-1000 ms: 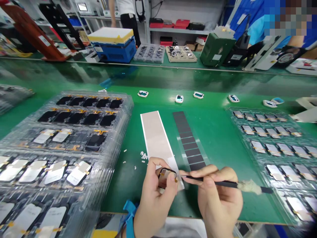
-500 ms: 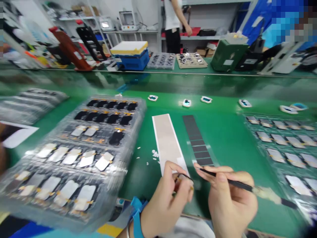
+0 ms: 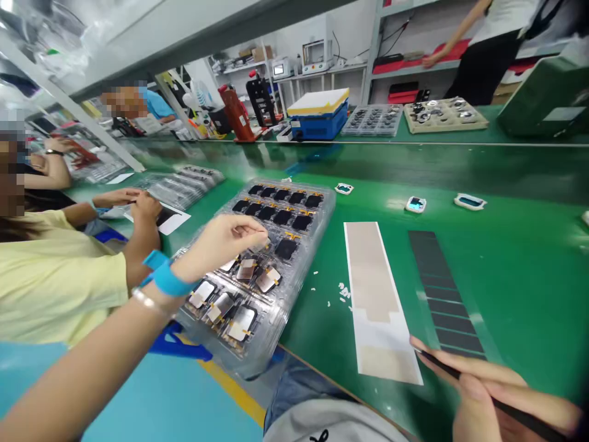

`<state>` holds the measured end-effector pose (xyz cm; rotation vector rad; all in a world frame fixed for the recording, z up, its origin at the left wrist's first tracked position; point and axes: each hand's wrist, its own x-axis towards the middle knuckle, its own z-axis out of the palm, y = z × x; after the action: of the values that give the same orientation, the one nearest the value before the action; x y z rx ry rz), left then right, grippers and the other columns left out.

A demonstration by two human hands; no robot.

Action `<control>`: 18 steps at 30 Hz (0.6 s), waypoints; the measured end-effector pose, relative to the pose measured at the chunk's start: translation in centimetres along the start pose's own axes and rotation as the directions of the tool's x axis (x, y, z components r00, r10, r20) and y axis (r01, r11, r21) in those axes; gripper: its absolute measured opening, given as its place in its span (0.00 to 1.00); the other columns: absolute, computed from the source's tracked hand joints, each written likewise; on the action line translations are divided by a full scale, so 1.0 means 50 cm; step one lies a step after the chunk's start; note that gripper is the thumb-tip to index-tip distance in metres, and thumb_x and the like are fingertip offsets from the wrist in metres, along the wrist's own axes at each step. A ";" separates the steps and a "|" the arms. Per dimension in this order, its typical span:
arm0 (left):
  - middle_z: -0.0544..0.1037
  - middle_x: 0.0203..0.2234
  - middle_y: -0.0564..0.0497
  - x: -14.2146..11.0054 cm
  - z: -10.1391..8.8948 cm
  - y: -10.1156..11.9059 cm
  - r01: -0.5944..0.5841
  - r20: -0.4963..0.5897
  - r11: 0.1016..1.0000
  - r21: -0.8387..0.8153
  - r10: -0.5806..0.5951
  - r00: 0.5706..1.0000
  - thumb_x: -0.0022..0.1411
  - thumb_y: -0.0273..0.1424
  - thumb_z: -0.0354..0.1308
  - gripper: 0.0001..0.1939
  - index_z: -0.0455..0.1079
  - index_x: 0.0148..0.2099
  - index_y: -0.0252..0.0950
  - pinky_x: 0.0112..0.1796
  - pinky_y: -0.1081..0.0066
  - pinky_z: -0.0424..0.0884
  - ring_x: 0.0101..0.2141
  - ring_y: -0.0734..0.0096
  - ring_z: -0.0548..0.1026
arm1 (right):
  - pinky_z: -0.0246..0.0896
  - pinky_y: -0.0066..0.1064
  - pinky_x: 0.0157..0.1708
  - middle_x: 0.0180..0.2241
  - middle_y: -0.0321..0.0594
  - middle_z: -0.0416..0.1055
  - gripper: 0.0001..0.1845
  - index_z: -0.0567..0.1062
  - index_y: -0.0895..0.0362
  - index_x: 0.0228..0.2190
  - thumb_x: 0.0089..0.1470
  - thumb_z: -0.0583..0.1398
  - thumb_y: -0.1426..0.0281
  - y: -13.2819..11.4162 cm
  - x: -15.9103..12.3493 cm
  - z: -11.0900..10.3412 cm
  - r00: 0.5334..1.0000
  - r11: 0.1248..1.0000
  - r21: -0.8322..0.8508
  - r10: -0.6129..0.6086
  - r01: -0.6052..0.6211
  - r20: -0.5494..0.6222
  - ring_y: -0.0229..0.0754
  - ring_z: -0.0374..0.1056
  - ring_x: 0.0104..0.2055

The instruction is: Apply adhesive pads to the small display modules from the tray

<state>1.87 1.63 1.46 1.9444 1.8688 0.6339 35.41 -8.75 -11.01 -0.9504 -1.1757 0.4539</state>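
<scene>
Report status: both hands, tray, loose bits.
Left hand over tray, part at fingertips, grip unclear. Right hand gripping black tool, tip near beige strip's edge. White scraps between tray and strip.

My left hand (image 3: 225, 239) covers most of whatever sits below its fingertips, so I can't tell whether that is pinched or lying in the tray (image 3: 309, 248). My left forearm (image 3: 115, 362) hides part of the tray's left side. The picture's edge crops my right hand (image 3: 501, 393), and the black tool (image 3: 439, 363) loses its rear end there; its tip is too small to read. That hand's fingers mask the lower end of the black strip (image 3: 427, 255). The pale scraps (image 3: 344, 290) are too tiny to identify. The standing person (image 3: 478, 73) is cut off at the top, a white piece (image 3: 586, 218) at the right.
</scene>
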 end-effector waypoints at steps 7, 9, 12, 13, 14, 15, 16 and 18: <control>0.82 0.28 0.43 0.062 0.028 -0.019 0.002 -0.032 0.980 0.198 0.004 0.999 0.57 0.47 0.63 0.19 0.77 0.37 0.34 0.32 0.65 0.72 0.30 0.58 0.78 | 0.81 0.29 0.34 0.28 0.38 0.80 0.08 0.74 0.58 0.29 0.52 0.67 0.80 -0.036 0.012 0.034 0.998 0.999 0.031 -0.023 0.025 -0.065 0.42 0.80 0.31; 0.82 0.35 0.42 0.043 0.035 0.010 -0.050 -0.034 0.929 0.366 0.067 0.997 0.60 0.47 0.61 0.19 0.76 0.38 0.35 0.37 0.64 0.70 0.36 0.54 0.78 | 0.81 0.29 0.36 0.27 0.36 0.79 0.08 0.74 0.59 0.28 0.51 0.66 0.81 -0.039 0.014 0.035 0.997 0.998 0.032 -0.049 0.051 -0.061 0.42 0.81 0.32; 0.82 0.35 0.44 0.029 0.055 0.050 -0.119 0.069 0.795 0.595 0.098 0.993 0.63 0.45 0.59 0.16 0.75 0.39 0.36 0.33 0.67 0.67 0.35 0.54 0.79 | 0.82 0.31 0.36 0.29 0.38 0.80 0.09 0.73 0.59 0.30 0.51 0.66 0.83 -0.038 0.017 0.032 0.998 0.997 0.029 -0.066 0.067 -0.009 0.43 0.81 0.32; 0.82 0.34 0.45 0.029 0.063 0.059 -0.129 0.089 0.769 0.627 0.094 0.992 0.63 0.44 0.59 0.15 0.75 0.39 0.37 0.30 0.68 0.66 0.34 0.54 0.79 | 0.82 0.32 0.36 0.30 0.39 0.80 0.09 0.73 0.59 0.30 0.52 0.65 0.83 -0.036 0.017 0.031 0.998 0.998 0.036 -0.058 0.058 0.014 0.44 0.81 0.33; 0.83 0.33 0.44 0.031 0.070 0.066 -0.129 0.090 0.764 0.632 0.093 0.992 0.62 0.43 0.60 0.14 0.75 0.38 0.36 0.28 0.69 0.64 0.33 0.53 0.80 | 0.83 0.34 0.35 0.31 0.40 0.81 0.09 0.73 0.58 0.32 0.54 0.65 0.82 -0.034 0.015 0.030 0.998 0.998 0.051 -0.047 0.045 0.035 0.46 0.81 0.33; 0.83 0.31 0.44 0.034 0.075 0.072 -0.129 0.081 0.766 0.630 0.100 0.992 0.61 0.42 0.61 0.13 0.75 0.36 0.36 0.27 0.70 0.62 0.31 0.52 0.80 | 0.83 0.36 0.35 0.31 0.41 0.81 0.08 0.73 0.57 0.33 0.55 0.64 0.81 -0.032 0.012 0.030 0.998 0.997 0.072 -0.035 0.032 0.054 0.47 0.81 0.33; 0.83 0.29 0.43 0.036 0.078 0.077 -0.136 0.075 0.763 0.632 0.114 0.991 0.60 0.41 0.61 0.12 0.76 0.34 0.37 0.25 0.70 0.60 0.29 0.52 0.80 | 0.83 0.37 0.35 0.32 0.41 0.81 0.08 0.72 0.56 0.34 0.57 0.63 0.80 -0.030 0.007 0.030 0.998 0.996 0.091 -0.015 0.010 0.053 0.47 0.81 0.34; 0.80 0.22 0.44 0.038 0.076 0.084 -0.150 0.049 0.762 0.630 0.154 0.987 0.59 0.37 0.60 0.11 0.75 0.28 0.37 0.23 0.71 0.54 0.24 0.54 0.78 | 0.82 0.38 0.35 0.33 0.41 0.80 0.07 0.72 0.54 0.36 0.61 0.60 0.78 -0.024 -0.005 0.035 0.999 0.991 0.132 -0.009 0.004 0.040 0.47 0.81 0.36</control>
<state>7.52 3.47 0.74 2.5229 2.1251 0.0183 33.50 -8.92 -10.04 -0.8266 -1.1701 0.5409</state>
